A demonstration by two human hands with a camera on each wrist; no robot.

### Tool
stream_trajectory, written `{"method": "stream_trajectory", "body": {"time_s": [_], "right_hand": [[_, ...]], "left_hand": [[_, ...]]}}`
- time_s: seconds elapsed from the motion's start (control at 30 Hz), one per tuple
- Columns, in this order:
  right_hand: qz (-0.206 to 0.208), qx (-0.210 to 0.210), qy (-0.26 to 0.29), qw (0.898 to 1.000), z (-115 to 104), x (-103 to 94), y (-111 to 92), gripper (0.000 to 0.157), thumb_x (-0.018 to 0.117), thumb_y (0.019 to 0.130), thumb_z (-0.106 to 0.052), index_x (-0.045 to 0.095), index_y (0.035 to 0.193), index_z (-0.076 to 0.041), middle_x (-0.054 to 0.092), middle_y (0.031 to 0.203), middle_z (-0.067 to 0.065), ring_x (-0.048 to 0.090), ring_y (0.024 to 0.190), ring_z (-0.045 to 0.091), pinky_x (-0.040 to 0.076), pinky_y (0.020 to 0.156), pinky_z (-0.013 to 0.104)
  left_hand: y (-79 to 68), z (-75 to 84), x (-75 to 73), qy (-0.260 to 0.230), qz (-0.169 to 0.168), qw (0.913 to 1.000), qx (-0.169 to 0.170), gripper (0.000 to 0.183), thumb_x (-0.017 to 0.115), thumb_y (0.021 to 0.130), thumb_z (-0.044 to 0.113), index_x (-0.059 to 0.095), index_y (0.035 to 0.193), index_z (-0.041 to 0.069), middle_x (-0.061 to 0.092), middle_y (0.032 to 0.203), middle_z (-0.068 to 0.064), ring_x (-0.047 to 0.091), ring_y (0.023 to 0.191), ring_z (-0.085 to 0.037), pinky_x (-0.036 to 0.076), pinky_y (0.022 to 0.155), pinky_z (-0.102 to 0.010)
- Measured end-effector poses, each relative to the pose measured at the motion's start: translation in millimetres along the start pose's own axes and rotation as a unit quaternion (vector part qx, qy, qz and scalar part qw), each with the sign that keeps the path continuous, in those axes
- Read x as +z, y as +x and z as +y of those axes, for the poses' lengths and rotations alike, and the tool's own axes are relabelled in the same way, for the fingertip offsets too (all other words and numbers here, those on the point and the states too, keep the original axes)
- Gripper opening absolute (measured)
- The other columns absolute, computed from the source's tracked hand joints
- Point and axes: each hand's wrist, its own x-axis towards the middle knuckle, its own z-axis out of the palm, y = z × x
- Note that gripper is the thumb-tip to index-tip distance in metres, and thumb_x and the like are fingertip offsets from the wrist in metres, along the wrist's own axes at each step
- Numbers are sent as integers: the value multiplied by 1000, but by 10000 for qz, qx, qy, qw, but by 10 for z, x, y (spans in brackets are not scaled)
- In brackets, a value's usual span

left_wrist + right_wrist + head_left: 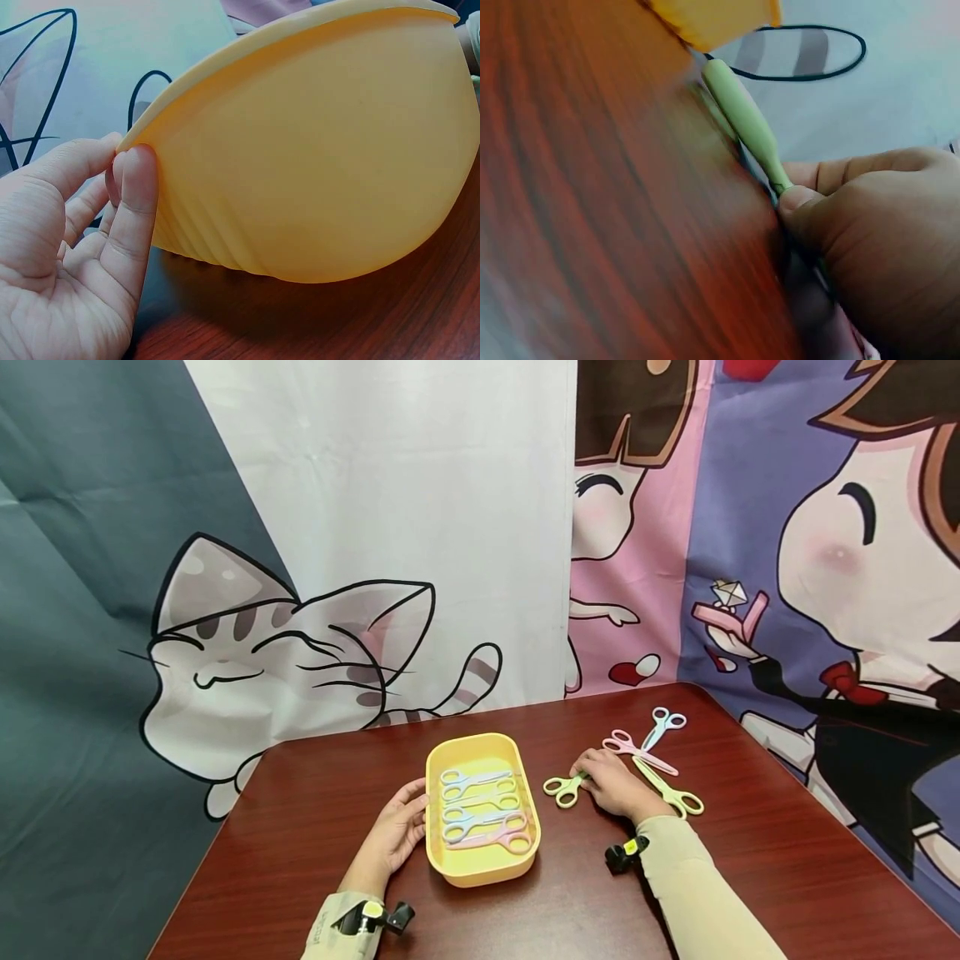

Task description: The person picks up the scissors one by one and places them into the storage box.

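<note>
In the head view, my left hand (pixel 402 827) is at the left side of a yellow plastic tray (pixel 480 878). Its fingertips touch the tray's rim and outer wall (pixel 315 157), as the left wrist view shows close up. Inside the tray lie several pastel scissors, with a pink pair (pixel 516 841) nearest me. My right hand (pixel 609 781), right of the tray, pinches green scissors (pixel 564 790) by the blade end. Their handle (pixel 742 112) points left toward the tray, close to the tabletop; the blades are mostly hidden by the hand.
Beyond my right hand lie pink scissors (pixel 641 753) and blue scissors (pixel 663 723). Another green pair (pixel 678 797) lies right of my wrist. The brown table (pixel 315 827) meets a cartoon-printed cloth (pixel 450 527) at its back edge.
</note>
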Motion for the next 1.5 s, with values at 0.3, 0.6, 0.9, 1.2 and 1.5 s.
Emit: {"method": "stream_trajectory", "body": {"time_s": [0.3, 0.6, 0.9, 1.2, 1.5], "right_hand": [[69, 163, -6, 9998, -70, 4, 20, 23, 71, 82, 6, 62, 95, -10, 56, 94, 3, 54, 95, 31, 45, 87, 50], [55, 305, -84, 9995, -35, 12, 20, 22, 72, 83, 5, 63, 95, -11, 56, 94, 5, 54, 95, 31, 45, 85, 50], [0, 404, -7, 9992, -47, 31, 29, 20, 72, 84, 4, 64, 95, -12, 57, 94, 4, 53, 98, 32, 44, 88, 51], [-127, 706, 44, 9974, -101, 48, 59, 18, 71, 86, 0, 65, 94, -15, 57, 96, 2, 51, 100, 31, 44, 90, 51], [-169, 903, 130, 9957, -95, 76, 49, 15, 70, 88, -2, 66, 95, -15, 57, 98, 2, 50, 100, 30, 43, 90, 51]], "left_hand": [[10, -11, -3, 17, -22, 10000, -1, 46, 52, 104, 3, 36, 147, 3, 66, 94, -5, 63, 66, -8, 56, 59, -19], [23, -22, -13, 144, 38, 9998, 96, 44, 54, 103, 5, 40, 144, 3, 66, 94, -5, 63, 67, -8, 56, 59, -19], [9, -28, -25, 240, -192, 9992, 238, 37, 54, 104, 6, 43, 139, 6, 67, 93, -2, 63, 68, -6, 56, 61, -18], [8, -16, -18, 232, -129, 9994, 230, 40, 53, 104, 5, 40, 142, 2, 67, 93, -3, 62, 68, -6, 56, 61, -18], [1, -24, -23, 203, -29, 9997, 137, 44, 54, 103, 5, 38, 144, 3, 67, 94, -4, 64, 69, -8, 57, 61, -19]]}}
